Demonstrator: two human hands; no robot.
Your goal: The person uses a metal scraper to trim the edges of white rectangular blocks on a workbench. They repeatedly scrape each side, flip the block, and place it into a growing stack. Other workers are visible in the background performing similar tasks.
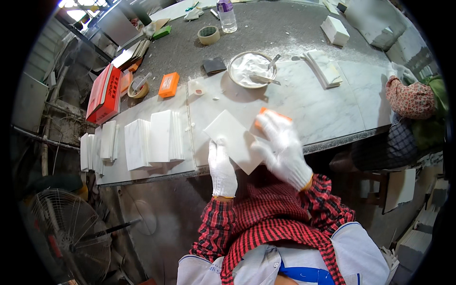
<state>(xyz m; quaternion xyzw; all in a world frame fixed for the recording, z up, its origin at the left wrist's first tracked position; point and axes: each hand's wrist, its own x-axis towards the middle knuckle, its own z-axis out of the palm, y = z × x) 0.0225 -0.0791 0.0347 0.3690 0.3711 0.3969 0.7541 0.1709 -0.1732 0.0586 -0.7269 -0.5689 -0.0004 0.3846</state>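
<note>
Left hand: we see our left hand (222,167) in a white glove, fingers closed along the near edge of a white marble tile (233,140), gripping it from below
Right hand: our right hand (282,148), also white-gloved, is curled round an orange sanding block (267,113) and pressed on the tile's right side; it is blurred, so we cannot tell the finger hold exactly
Tile: tilted like a diamond, hanging over the near edge of the marble workbench (332,102), near its middle
Tile stacks: white tile stacks (152,137) stand at the bench's near left edge, well apart from our hands
Bowl: metal bowl of white paste (251,69) with tools in it, further back past the tile, mid-bench
Other orange block: an orange block (168,84) lies left of the bowl
Red box: red box (105,92) at the far left edge
Tape and bottle: tape roll (208,34) and plastic bottle (226,15) at the far edge
Co-worker: another person's floral sleeve (409,97) at the right edge
</note>
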